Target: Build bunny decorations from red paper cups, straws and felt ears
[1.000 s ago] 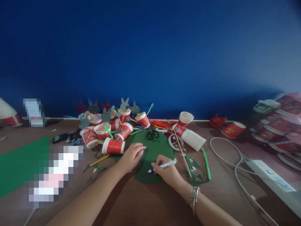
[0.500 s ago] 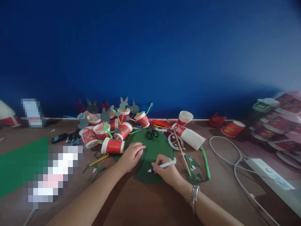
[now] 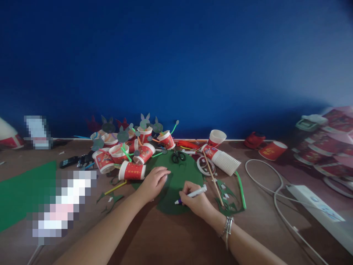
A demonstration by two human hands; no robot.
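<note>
A dark green felt sheet (image 3: 179,176) with a rounded edge lies on the brown table. My left hand (image 3: 153,183) rests flat on its left part, fingers stretched out and close together. My right hand (image 3: 195,200) grips a white marker (image 3: 193,193), its purple tip touching the felt near the lower edge. A bracelet sits on my right wrist. Black scissors (image 3: 178,157) lie on the far part of the felt.
Red paper cups (image 3: 132,170) with straws and grey paper ears crowd the table behind the felt. A stack of white cups (image 3: 224,161), a tape ring (image 3: 204,166), a wooden stick (image 3: 213,177) and green scraps (image 3: 228,200) lie right. A white power strip (image 3: 314,202) with cable sits far right.
The marker tip has crept a little to the right along the lower part of the felt. My left hand has stayed in place.
</note>
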